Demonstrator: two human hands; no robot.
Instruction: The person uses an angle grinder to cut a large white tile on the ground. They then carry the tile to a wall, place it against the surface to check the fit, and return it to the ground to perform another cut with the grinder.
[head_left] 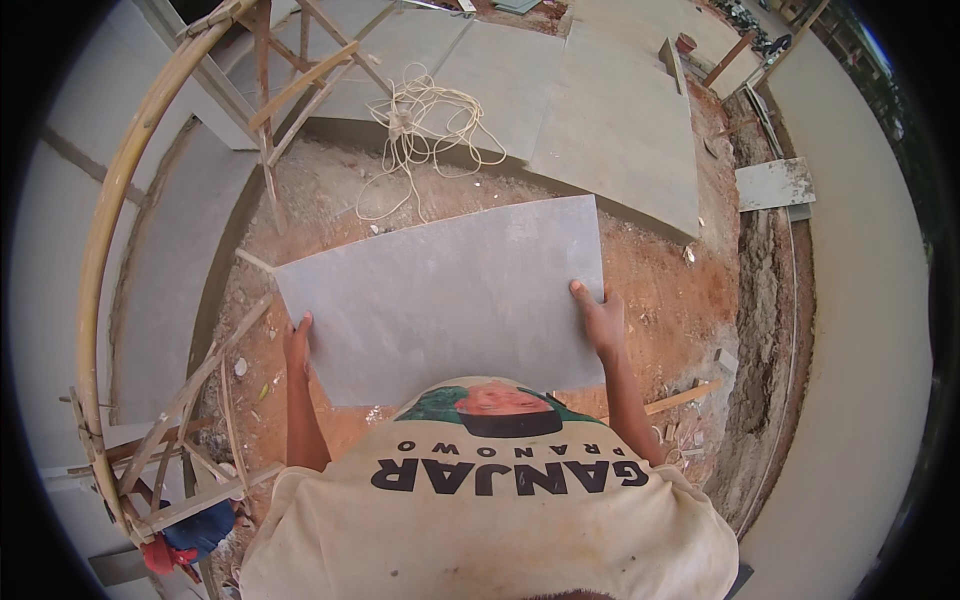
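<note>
A large flat grey panel (445, 290) spans the middle of the head view, held out in front of my body above reddish dirt ground. My left hand (298, 345) grips its left edge low down, thumb on the upper face and the other fingers mostly hidden. On the right edge, a little higher, my right hand (595, 315) holds it the same way. The panel's near edge meets or passes behind my printed beige shirt (500, 530); I cannot tell which.
Bamboo-and-timber scaffolding (130, 180) runs down the left, where a person in red and blue (195, 530) works low. A loose cream cord (440, 130) lies by the stepped grey slab (610, 120) ahead. A narrow trench (760, 350) and a pale wall (860, 330) line the right.
</note>
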